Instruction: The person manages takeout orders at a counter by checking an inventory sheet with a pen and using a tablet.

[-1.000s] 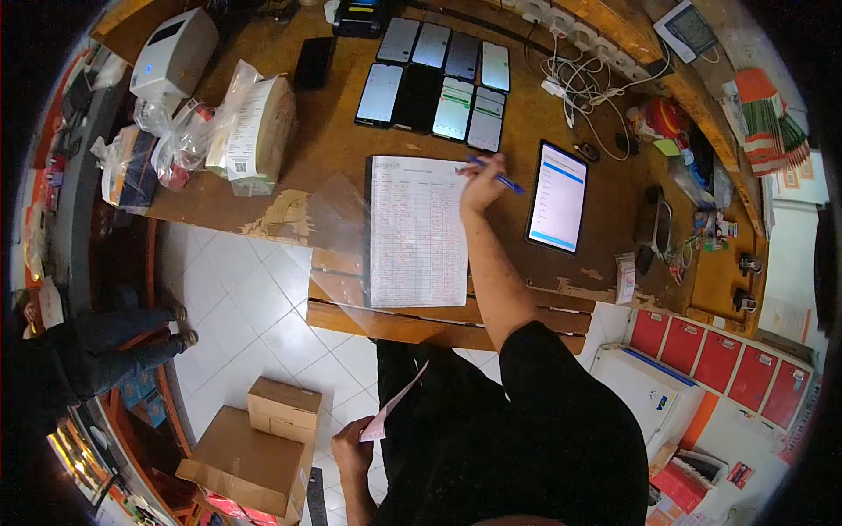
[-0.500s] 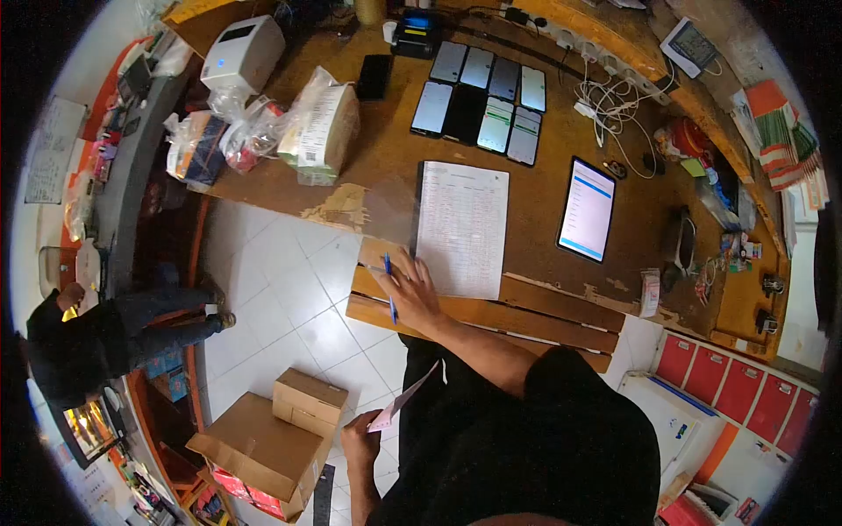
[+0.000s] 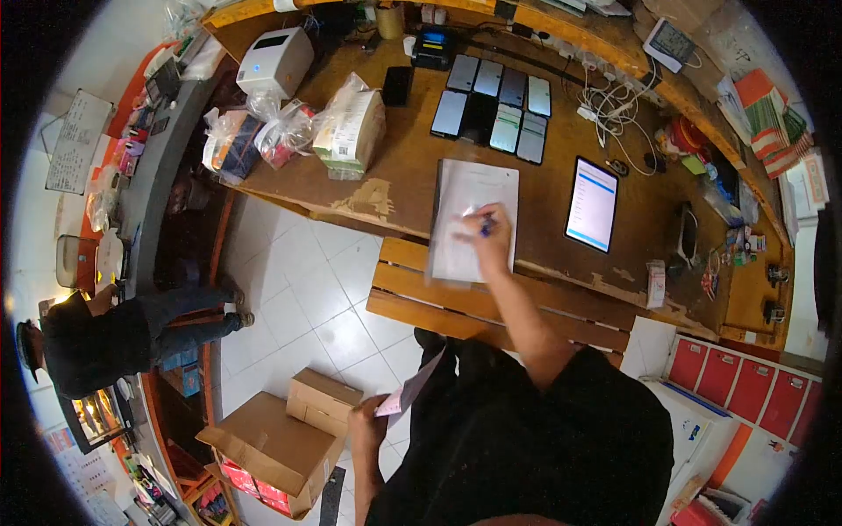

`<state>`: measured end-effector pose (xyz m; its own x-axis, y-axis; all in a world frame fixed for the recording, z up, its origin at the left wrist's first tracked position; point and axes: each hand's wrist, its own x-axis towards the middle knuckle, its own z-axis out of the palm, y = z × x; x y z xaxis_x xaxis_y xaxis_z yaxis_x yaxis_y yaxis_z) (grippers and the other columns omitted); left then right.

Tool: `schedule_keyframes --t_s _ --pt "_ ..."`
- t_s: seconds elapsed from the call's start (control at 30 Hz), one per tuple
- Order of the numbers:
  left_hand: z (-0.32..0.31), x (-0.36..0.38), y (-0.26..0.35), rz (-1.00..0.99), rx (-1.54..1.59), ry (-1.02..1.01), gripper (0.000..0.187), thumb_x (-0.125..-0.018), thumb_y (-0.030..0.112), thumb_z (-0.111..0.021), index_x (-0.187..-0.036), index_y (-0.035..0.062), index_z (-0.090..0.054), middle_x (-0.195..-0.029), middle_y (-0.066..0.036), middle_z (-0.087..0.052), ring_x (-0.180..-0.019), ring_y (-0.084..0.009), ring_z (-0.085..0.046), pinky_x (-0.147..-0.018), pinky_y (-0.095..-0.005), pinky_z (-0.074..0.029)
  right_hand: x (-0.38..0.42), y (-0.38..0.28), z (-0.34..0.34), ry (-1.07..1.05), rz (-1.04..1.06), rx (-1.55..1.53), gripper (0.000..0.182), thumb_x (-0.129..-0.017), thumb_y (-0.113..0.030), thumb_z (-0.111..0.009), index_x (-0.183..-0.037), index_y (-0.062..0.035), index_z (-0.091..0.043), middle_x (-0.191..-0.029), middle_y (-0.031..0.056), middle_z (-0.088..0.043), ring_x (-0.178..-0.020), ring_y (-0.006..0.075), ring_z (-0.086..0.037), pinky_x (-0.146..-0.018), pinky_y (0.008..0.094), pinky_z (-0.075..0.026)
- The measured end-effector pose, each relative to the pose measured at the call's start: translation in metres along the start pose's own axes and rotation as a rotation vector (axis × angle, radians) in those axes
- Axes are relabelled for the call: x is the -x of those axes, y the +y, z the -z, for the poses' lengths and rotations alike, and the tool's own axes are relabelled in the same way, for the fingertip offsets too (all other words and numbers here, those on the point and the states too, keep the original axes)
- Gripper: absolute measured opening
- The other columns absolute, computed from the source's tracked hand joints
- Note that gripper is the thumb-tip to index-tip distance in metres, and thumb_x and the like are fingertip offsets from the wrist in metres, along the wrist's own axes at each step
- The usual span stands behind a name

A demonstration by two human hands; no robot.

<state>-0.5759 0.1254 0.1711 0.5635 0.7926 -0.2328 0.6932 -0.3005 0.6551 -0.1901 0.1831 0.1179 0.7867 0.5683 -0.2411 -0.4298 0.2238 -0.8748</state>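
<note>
the right hand (image 3: 488, 235) has come back up from the near left corner of the paper sheet (image 3: 474, 221) and now sits over its middle, blurred in motion.

the right hand is closed around a blue pen (image 3: 484, 227), whose tip is over the sheet; whether it touches the paper cannot be told. the sheet lies flat on the wooden surface (image 3: 403, 175), its near edge over the slatted bench (image 3: 456, 302), with a lit tablet (image 3: 591, 204) just to its right and a block of phones (image 3: 495, 105) beyond it. the left hand (image 3: 367, 431) hangs low by the person's side, fingers pinched on a pink slip (image 3: 408, 393), above cardboard boxes (image 3: 281, 430) on the tiled floor. another person (image 3: 96, 337) sits at far left.
</note>
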Motion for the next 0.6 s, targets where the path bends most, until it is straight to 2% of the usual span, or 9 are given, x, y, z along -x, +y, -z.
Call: schedule_keyframes --t_s 0.07,0.17,0.23,0.37,0.43,0.47,0.5,0.53,0.6 --pt "0.014 -0.015 0.015 -0.051 -0.009 -0.049 0.019 -0.07 0.003 -0.066 -0.088 0.0071 -0.07 -0.084 -0.015 -0.068 -0.076 -0.0317 -0.067 -0.065 -0.0369 -0.052 -0.006 -0.029 0.021 0.09 -0.02 0.013 0.015 -0.084 0.006 -0.053 -0.089 -0.0055 -0.045 -0.097 0.0149 -0.059 -0.093 0.0339 -0.065 -0.062 0.0416 -0.06" --pt "0.033 -0.045 0.039 -0.143 0.048 -0.201 0.021 -0.068 0.005 -0.068 -0.088 0.0064 -0.069 -0.085 -0.014 -0.068 -0.076 -0.0306 -0.067 -0.066 -0.0354 -0.053 -0.026 -0.01 0.082 0.158 -0.023 0.18 0.015 -0.084 0.009 -0.05 -0.089 -0.0047 -0.045 -0.099 0.0154 -0.06 -0.089 0.0303 -0.066 -0.058 0.0379 -0.06" --pt "0.046 -0.073 0.059 -0.215 0.067 -0.309 0.023 -0.066 0.003 -0.068 -0.089 0.0051 -0.069 -0.085 -0.014 -0.068 -0.077 -0.031 -0.066 -0.067 -0.0356 -0.053 -0.035 0.01 0.114 0.142 -0.105 0.584 0.015 -0.083 0.01 -0.049 -0.089 -0.0036 -0.047 -0.093 0.013 -0.061 -0.083 0.0246 -0.068 -0.053 0.0336 -0.059" --pt "0.058 -0.132 0.089 -0.306 0.239 -0.439 0.028 -0.063 -0.002 -0.067 -0.091 0.0014 -0.068 -0.085 -0.016 -0.068 -0.076 -0.0276 -0.068 -0.07 -0.0318 -0.052 -0.034 0.026 0.133 0.147 -0.148 0.894 0.015 -0.082 0.011 -0.05 -0.089 -0.0026 -0.05 -0.086 0.0105 -0.062 -0.076 0.0195 -0.068 -0.049 0.0305 -0.057" --pt "0.057 -0.16 0.102 -0.239 0.325 -0.457 0.019 -0.072 0.0 -0.068 -0.091 -0.0004 -0.068 -0.082 -0.016 -0.068 -0.074 -0.0229 -0.067 -0.07 -0.0304 -0.051 -0.025 0.028 0.134 0.237 0.066 1.127 0.013 -0.08 -0.009 -0.062 -0.089 -0.005 -0.054 -0.083 0.0122 -0.064 -0.077 0.0249 -0.065 -0.061 0.0379 -0.053" --pt "0.054 -0.174 0.111 -0.32 0.443 -0.393 0.017 -0.075 0.0 -0.068 -0.092 -0.0018 -0.068 -0.084 -0.013 -0.07 -0.076 -0.0178 -0.065 -0.071 -0.0293 -0.05 -0.02 0.029 0.136 0.282 0.173 1.241 0.02 -0.079 -0.019 -0.068 -0.089 -0.0061 -0.057 -0.081 0.0131 -0.065 -0.078 0.0275 -0.064 -0.067 0.0416 -0.051" --pt "0.054 -0.187 0.12 -0.222 0.46 -0.41 0.019 -0.078 0.001 -0.068 -0.096 -0.0032 -0.068 -0.087 -0.008 -0.07 -0.078 -0.0132 -0.062 -0.072 -0.0278 -0.049 -0.018 0.03 0.145 0.301 0.168 1.274 0.029 -0.08 -0.029 -0.07 -0.095 -0.0083 -0.057 -0.093 0.0141 -0.064 -0.085 0.0302 -0.063 -0.074 0.0433 -0.051" --pt "0.045 -0.199 0.121 -0.173 0.635 -0.362 0.021 -0.081 0.003 -0.067 -0.101 -0.0025 -0.067 -0.088 -0.003 -0.069 -0.079 -0.0101 -0.059 -0.073 -0.0271 -0.049 -0.013 0.03 0.152 0.291 0.155 1.276 0.029 -0.08 -0.029 -0.07 -0.095 -0.0083 -0.057 -0.093 0.0141 -0.064 -0.085 0.0302 -0.063 -0.074 0.0433 -0.051" --pt "0.047 -0.22 0.141 0.021 0.653 -0.31 0.024 -0.083 0.008 -0.067 -0.106 0.0003 -0.066 -0.093 -0.005 -0.068 -0.085 -0.0101 -0.059 -0.079 -0.0257 -0.048 -0.011 0.024 0.162 0.154 -0.098 0.101 0.031 -0.082 -0.036 -0.069 -0.098 -0.0133 -0.057 -0.105 0.014 -0.063 -0.102 0.0341 -0.058 -0.092 0.0513 -0.044"
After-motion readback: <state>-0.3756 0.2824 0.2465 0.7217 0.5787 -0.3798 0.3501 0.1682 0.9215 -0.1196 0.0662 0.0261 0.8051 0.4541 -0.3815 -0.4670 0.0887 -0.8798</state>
